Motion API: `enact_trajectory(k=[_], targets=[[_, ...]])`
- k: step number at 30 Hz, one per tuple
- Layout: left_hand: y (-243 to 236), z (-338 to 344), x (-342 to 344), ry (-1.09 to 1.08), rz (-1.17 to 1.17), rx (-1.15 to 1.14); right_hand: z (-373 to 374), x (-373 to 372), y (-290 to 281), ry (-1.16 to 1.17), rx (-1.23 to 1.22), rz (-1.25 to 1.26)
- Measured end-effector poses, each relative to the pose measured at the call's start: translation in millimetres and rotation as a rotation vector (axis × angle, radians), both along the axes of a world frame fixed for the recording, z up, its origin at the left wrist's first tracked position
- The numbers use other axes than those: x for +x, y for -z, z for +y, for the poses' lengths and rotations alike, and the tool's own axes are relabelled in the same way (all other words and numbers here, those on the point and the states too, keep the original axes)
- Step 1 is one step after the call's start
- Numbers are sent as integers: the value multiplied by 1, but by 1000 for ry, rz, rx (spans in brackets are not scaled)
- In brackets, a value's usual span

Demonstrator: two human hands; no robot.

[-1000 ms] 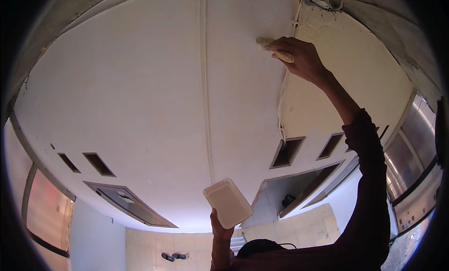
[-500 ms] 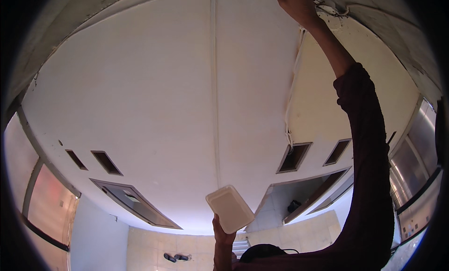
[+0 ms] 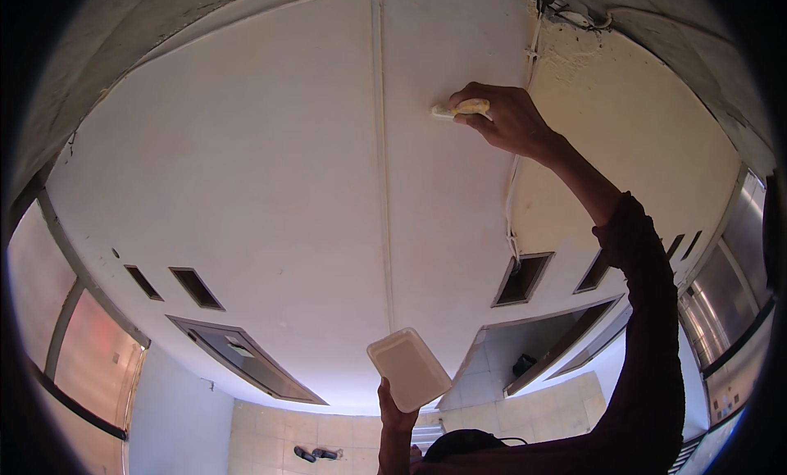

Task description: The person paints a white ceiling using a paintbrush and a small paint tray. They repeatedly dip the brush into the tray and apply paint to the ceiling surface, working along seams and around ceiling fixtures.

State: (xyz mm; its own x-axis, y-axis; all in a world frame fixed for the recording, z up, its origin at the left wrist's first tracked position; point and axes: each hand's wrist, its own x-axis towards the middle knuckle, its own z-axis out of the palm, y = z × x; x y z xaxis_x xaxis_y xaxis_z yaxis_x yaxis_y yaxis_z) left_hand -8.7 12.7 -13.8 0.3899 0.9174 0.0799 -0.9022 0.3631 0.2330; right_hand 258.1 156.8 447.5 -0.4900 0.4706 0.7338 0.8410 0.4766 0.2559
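As the right hand pinches a brush, the left hand clasps a tray. Light, even strokes seem best.

A yellow-handled, whitish-tipped brush is pointing left at a whitish wall, while a pale rectangular tray with rounded corners is being held slantwise, well apart and below.

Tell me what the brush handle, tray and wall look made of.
Brush handle: perhaps wood, going by its yellowish colour; finish unclear. Tray: probably plastic or foam, matte, with a rounded rim. Wall: likely painted plaster, matte, roughened toward the upper right.
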Motion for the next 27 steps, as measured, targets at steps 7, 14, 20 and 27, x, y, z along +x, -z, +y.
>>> enact_trajectory(k=[7,14,20,27], targets=[[-5,-1,4,-31,-6,-4,30,24,-129,-27,429,-109],[-9,0,4,-39,10,20,30,-5,-140,-16,697,-134],[-5,1,1,-31,6,16,42,-2,-21,35,613,-361],[1,1,0,-15,0,13,33,-8,135,-123,260,-379]])
